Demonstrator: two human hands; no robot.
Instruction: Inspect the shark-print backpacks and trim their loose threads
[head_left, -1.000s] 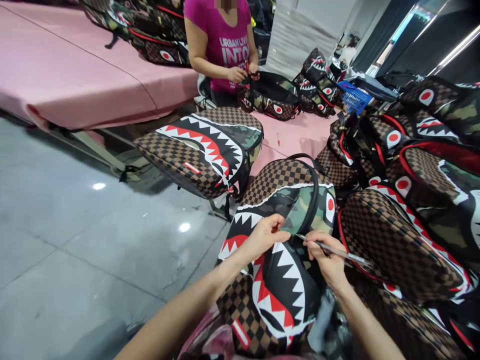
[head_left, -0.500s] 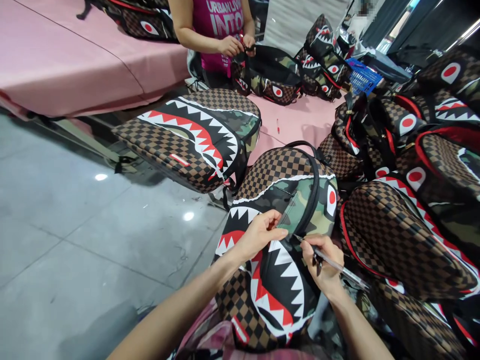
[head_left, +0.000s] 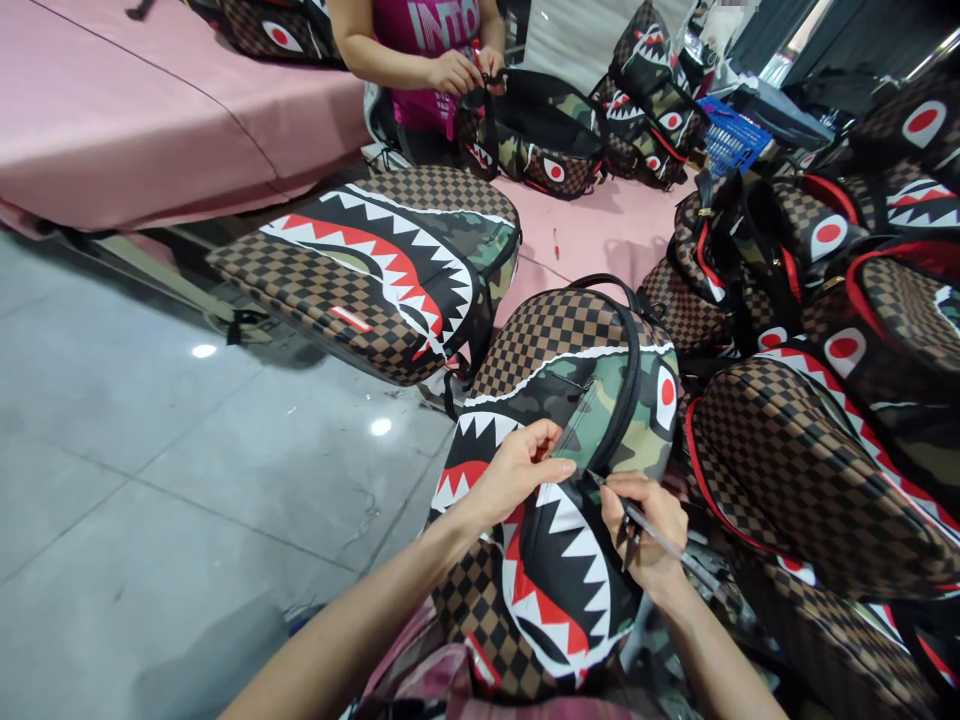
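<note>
A backpack (head_left: 570,330) with brown-and-black checks, camouflage patches and a red-and-white shark mouth lies in front of me, tilted up towards the table. My left hand (head_left: 525,465) rests on its front panel, thumb and fingertips drawn together near the pocket seam; whatever is between them is too small to make out. Close by, my right hand (head_left: 646,525) grips a slim pen with a clear barrel (head_left: 686,562), its tip at the panel by the black piping. A small dark piece hangs below those fingers, its kind unclear.
A similar backpack (head_left: 375,270) lies at the left on the table edge. More shark-print bags (head_left: 810,470) are heaped at the right. Across the pink table (head_left: 600,235), a co-worker's hands (head_left: 469,72) handle another bag (head_left: 555,150). A blue basket (head_left: 731,135) stands behind.
The view has shifted slightly, so the background sits a little higher. The pen's rear end has tipped a little lower. Both hands keep nearly the same place on the backpack.
</note>
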